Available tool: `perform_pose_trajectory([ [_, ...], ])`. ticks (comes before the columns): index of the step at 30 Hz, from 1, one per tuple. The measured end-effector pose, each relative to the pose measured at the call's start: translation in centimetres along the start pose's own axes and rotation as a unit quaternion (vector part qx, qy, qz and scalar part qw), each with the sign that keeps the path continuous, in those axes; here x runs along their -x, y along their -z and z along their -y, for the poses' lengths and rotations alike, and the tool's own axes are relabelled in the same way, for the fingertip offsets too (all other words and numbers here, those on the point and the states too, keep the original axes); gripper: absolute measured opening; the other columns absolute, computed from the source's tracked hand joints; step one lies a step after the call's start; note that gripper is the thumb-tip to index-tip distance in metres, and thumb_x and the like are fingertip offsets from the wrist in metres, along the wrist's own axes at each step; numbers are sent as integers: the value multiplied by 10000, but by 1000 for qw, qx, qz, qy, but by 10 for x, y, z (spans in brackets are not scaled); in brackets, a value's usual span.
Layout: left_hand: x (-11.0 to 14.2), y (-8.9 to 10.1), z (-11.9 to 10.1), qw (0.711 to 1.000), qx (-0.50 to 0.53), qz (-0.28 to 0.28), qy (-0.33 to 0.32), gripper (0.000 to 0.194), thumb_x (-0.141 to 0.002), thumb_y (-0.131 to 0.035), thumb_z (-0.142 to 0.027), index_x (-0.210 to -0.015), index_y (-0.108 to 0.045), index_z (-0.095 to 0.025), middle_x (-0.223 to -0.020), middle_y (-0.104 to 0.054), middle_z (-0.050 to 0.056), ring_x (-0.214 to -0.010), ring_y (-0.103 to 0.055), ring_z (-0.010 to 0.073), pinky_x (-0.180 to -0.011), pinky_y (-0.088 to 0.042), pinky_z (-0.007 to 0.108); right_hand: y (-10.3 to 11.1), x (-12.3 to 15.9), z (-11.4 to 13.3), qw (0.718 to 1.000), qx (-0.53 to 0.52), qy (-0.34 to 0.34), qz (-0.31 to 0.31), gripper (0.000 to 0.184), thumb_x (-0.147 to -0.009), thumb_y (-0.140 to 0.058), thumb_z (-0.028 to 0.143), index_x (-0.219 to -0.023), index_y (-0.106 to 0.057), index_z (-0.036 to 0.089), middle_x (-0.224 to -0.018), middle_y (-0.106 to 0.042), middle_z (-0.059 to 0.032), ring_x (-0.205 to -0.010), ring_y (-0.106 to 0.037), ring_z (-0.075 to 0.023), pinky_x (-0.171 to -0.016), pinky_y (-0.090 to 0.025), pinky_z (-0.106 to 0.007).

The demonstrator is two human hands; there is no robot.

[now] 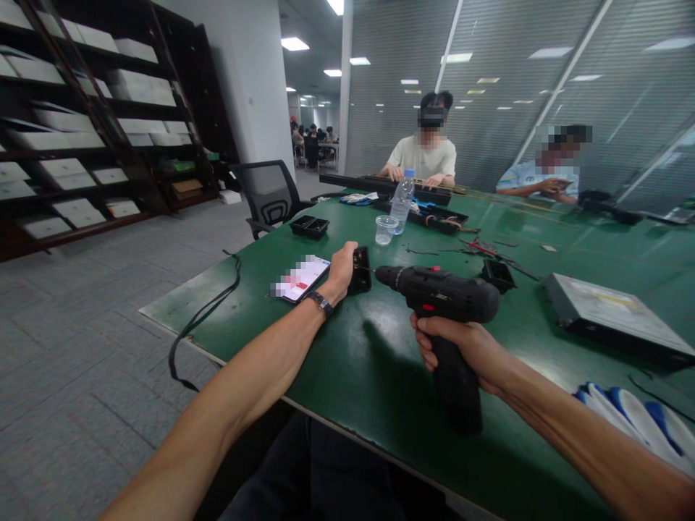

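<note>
A black cordless drill [453, 293] is held level over the green table, its bit pointing left. My right hand [461, 344] wraps round the drill's grip, with the forefinger up by the trigger. Just beyond the chuck, a small black plastic box [360, 271] stands tipped on its side, open face toward the drill. My left hand [343, 269] grips this box from its far left side. The bit's tip reaches the box's opening; whether it touches the box I cannot tell. Beside my left wrist lies a phone [304, 279] with its screen lit.
A water bottle [402, 202] and a plastic cup [385, 230] stand ahead. More black boxes [310, 226] lie farther left, another [498, 275] right of the drill. A flat metal-cased unit [619, 315] and blue-white gloves [635, 420] lie right. Two people sit across the table.
</note>
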State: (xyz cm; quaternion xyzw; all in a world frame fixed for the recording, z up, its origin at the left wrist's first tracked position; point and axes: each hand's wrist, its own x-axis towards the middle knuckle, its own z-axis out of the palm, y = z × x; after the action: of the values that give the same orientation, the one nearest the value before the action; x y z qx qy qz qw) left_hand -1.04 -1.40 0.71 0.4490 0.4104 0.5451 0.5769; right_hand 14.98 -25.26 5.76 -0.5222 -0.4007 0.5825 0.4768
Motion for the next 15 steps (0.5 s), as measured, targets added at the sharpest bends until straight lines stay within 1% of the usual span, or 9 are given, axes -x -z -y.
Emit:
perform_pose_trajectory([
  [5, -2, 0, 3, 1000, 5, 0, -7, 350, -950, -682, -509, -748, -546, -258, -721, -536, -31, -690, -483, 172, -665, -409, 313, 4, -1, -2, 1000, 4, 10, 12, 443, -754, -1018, 474, -868, -713, 174, -694, -640, 12, -552, -611, -140, -555, -545, -284],
  [8, -1, 0, 2, 1000, 6, -1, -11, 351, -952, -686, -499, -744, -538, -257, -715, -530, -33, -686, -466, 168, -671, -407, 311, 0, 0, 0, 1000, 5, 7, 0, 456, -718, -1024, 478, -843, -711, 171, -686, -636, 11, -545, -605, -139, -546, -546, -284],
  [10, 0, 0, 2, 1000, 5, 0, -7, 339, -958, -678, -487, -749, -548, -255, -719, -540, -28, -692, -484, 172, -678, -416, 312, -2, 0, 2, 1000, 0, 2, -14, 478, -670, -1033, 481, -835, -709, 170, -667, -627, 13, -528, -591, -139, -528, -531, -282],
  [12, 0, 0, 1, 1000, 6, 2, 0, 335, -965, -673, -489, -755, -560, -253, -720, -550, -24, -696, -507, 179, -678, -424, 314, -3, -1, 3, 1000, -4, -1, -16, 482, -656, -1036, 471, -850, -715, 169, -661, -627, 14, -521, -586, -139, -523, -522, -283],
  [15, -2, -1, 1, 1000, 4, 2, 7, 352, -974, -671, -505, -751, -570, -253, -712, -548, -21, -686, -514, 185, -672, -425, 317, 1, -2, 1, 1000, -4, 3, 9, 438, -731, -1019, 446, -888, -715, 173, -683, -636, 18, -540, -601, -143, -548, -537, -291],
])
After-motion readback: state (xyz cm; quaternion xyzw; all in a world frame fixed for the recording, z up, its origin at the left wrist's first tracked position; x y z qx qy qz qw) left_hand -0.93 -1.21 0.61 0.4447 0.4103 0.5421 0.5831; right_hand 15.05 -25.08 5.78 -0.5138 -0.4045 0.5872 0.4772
